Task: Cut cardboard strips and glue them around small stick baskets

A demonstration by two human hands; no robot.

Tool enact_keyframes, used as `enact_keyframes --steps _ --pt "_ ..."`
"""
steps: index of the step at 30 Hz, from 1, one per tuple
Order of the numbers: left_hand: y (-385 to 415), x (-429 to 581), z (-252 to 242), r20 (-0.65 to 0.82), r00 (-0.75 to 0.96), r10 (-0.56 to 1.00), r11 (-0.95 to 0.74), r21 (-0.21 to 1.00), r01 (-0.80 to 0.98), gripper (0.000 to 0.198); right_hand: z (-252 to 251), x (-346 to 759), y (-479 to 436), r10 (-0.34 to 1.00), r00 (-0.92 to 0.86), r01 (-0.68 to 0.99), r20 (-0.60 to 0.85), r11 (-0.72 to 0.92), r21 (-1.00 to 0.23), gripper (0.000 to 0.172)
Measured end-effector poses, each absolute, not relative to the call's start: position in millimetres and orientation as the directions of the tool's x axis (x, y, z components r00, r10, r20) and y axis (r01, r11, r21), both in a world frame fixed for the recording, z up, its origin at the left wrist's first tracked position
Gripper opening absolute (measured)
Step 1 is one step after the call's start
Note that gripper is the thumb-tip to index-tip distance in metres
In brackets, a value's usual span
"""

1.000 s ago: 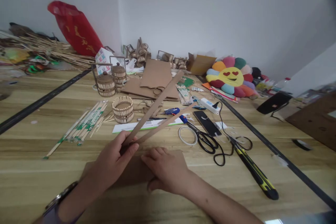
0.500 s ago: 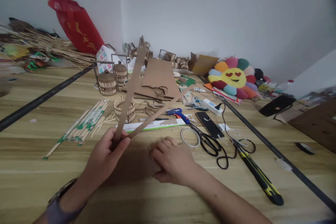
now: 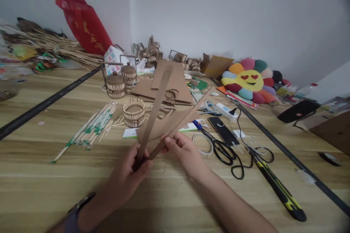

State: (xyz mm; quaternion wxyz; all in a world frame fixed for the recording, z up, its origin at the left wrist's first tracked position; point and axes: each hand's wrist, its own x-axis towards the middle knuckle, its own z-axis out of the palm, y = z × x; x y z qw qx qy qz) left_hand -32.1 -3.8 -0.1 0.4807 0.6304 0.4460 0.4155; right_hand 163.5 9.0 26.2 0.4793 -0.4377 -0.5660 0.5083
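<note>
A long brown cardboard strip (image 3: 157, 111) slants upward from my left hand (image 3: 131, 169), whose fingers are closed around its lower end. A second, narrower cardboard strip (image 3: 194, 108) leads from the same hand up to the right. My right hand (image 3: 186, 151) pinches this second strip near its lower part, thumb on top. Behind the strips is a wider piece of cardboard (image 3: 171, 125), close to my right fingertips; whether they also grip it I cannot tell. It covers most of the glue gun (image 3: 197, 124). A small round stick basket (image 3: 133, 113) stands beyond my left hand.
Packs of wooden sticks (image 3: 94, 127) lie left. On the right are a tape ring (image 3: 202, 144), black scissors (image 3: 222, 151), a phone (image 3: 222, 131) and a yellow-black utility knife (image 3: 281, 185). Lidded baskets (image 3: 115, 85), cardboard sheets (image 3: 169, 74) and a flower cushion (image 3: 248, 80) stand farther back.
My right hand has come up to the narrower strip and now pinches it. My left hand and the strips have shifted right. The wider cardboard piece now shows behind the strips.
</note>
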Motion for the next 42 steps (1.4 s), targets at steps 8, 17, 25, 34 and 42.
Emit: enact_keyframes --steps 8,17,25,34,42 --pt "4.7 -31.0 -4.3 -0.220 0.400 0.890 0.321 0.924 -0.207 0.063 28.2 172.5 9.2 0.999 -0.045 -0.307 0.015 0.000 -0.952 0.029" --pt "-13.0 -17.4 -20.8 -0.207 0.611 0.764 0.275 0.961 -0.018 0.064 16.5 167.7 0.2 0.991 -0.132 0.019 -0.001 0.002 -1.000 0.047" --pt "26.2 -44.9 -6.2 0.264 0.378 0.888 -0.440 0.727 0.527 0.036 16.5 198.6 12.8 0.978 -0.082 0.149 -0.194 -0.180 -0.972 0.051" --pt "97.2 -71.1 -11.9 0.678 0.323 0.660 -0.507 0.084 0.858 0.034 -15.6 210.1 26.7 0.938 -0.077 0.394 -0.339 -0.284 -0.874 0.039" --pt "128.5 -76.1 -49.9 0.688 0.161 0.708 -0.515 0.347 0.784 0.089 -12.9 202.1 18.6 0.921 -0.121 0.553 -0.371 -0.248 -0.796 0.035"
